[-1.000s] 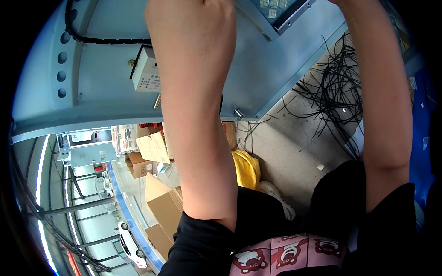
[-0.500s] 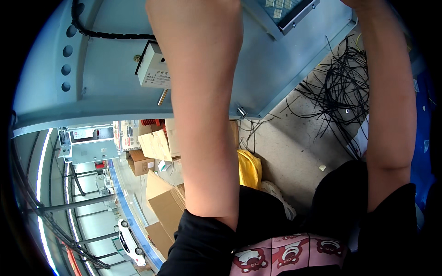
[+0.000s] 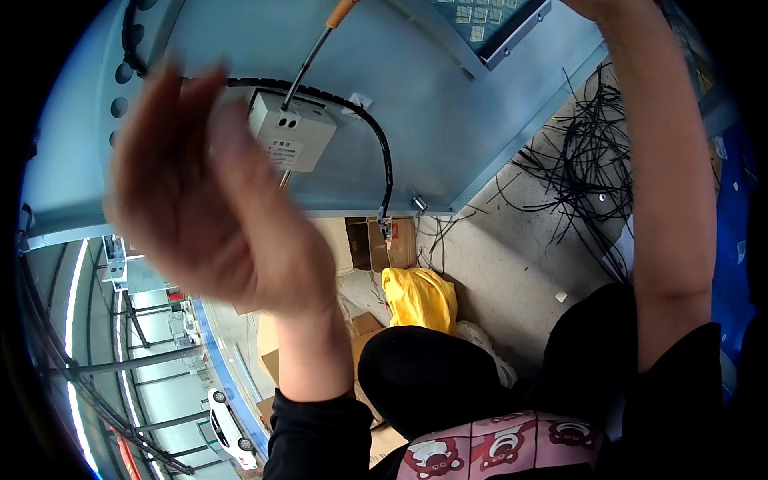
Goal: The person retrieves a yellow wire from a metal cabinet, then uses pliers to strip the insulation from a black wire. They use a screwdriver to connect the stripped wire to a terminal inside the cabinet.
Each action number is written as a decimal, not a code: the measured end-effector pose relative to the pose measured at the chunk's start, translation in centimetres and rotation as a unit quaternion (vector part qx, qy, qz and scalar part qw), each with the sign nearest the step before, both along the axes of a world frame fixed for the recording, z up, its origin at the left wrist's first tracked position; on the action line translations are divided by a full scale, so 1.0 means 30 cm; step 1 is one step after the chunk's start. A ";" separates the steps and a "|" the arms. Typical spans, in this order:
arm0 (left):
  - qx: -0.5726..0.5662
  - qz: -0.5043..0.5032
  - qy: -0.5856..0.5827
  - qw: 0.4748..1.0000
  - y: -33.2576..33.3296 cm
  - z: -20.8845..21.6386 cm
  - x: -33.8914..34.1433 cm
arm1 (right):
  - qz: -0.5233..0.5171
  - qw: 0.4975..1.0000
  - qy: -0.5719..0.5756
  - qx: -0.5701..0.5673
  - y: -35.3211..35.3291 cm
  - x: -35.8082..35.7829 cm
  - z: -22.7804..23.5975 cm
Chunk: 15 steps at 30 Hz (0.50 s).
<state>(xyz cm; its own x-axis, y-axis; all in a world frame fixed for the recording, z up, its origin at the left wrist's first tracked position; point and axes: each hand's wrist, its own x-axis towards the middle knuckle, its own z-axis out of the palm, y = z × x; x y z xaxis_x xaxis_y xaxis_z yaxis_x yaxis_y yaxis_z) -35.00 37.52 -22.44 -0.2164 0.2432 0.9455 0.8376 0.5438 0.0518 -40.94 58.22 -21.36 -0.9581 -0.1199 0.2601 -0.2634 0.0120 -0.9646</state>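
Note:
My left hand (image 3: 216,192) is raised in front of the pale blue metal panel (image 3: 432,152), smeared by motion, its fingers loosely curved and apart with nothing seen in them. Behind its thumb is a small light grey box (image 3: 308,140) with a printed label, fixed to the panel. A screwdriver (image 3: 312,56) with an orange handle leans with its shaft against the top of the box; its handle end leaves the picture. A black wrapped cable (image 3: 380,144) arcs past the box and hangs over the panel's lower edge. Only the base of my right hand (image 3: 588,6) shows at the top edge; its fingers are hidden.
Tangled black wires (image 3: 588,152) lie on the concrete floor at right. Below the panel are a yellow cloth (image 3: 420,300) and cardboard boxes (image 3: 392,244). A mesh-covered opening (image 3: 480,20) sits at the panel's top. A metal stud (image 3: 419,203) juts near its lower corner.
My left hand has come down and left from above the picture into view. The box, the screwdriver and the hanging cable now show. My right arm has hardly moved.

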 end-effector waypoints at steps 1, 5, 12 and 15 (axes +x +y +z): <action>0.003 0.029 -0.039 0.999 -0.056 0.008 0.073 | 0.076 0.995 0.062 0.017 0.031 -0.044 -0.052; 0.069 0.082 -0.253 0.962 -0.209 -0.143 0.246 | 0.152 0.973 0.168 -0.044 0.047 -0.151 -0.142; -0.056 0.178 -0.440 0.878 -0.209 -0.275 0.296 | 0.108 0.971 0.187 -0.100 -0.003 -0.110 -0.130; -0.051 0.154 -0.418 0.894 -0.220 -0.282 0.283 | 0.119 0.966 0.210 -0.098 -0.003 -0.095 -0.129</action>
